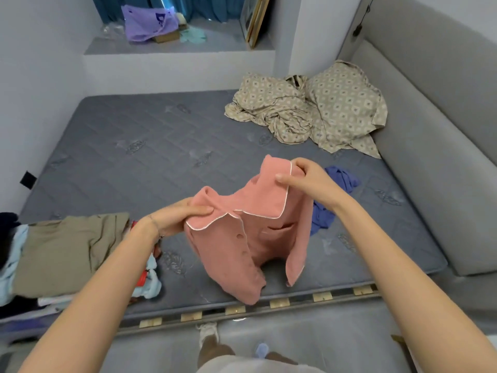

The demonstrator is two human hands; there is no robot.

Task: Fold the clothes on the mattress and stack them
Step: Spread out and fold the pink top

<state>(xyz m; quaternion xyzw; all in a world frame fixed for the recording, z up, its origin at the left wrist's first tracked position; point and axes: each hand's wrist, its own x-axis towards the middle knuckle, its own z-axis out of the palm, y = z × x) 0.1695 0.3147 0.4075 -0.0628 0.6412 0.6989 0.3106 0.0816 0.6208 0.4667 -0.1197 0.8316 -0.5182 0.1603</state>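
the only writing in view is dark purple lettering on a lilac plastic bag (149,22) on the raised ledge (215,45) behind the bed, too blurred and creased to read; beside the bag lie a brown box and some pale green material, and a framed picture (254,18) leans against the wall at the ledge's right end. both hands are closed on a pink button-up shirt (242,238) with white piping along its collar: the left hand (177,218) pinches the left shoulder near the collar between thumb and fingers, and the right hand (306,179) grips the upper right part of the collar, held higher. the shirt hangs open-fronted above the near half of the grey quilted mattress (134,157), its lower hem reaching down near the mattress's front edge. just behind the shirt, partly hidden by the right forearm, lies a crumpled blue garment (338,184). at the far right corner of the mattress sits a rumpled beige patterned sheet (309,111) against the grey padded bed frame (430,130). at the near left edge is a stack of clothes (61,254) topped by a folded olive garment, with light blue, dark and red pieces showing beneath it. wooden slats (279,302) show below the mattress's front edge.
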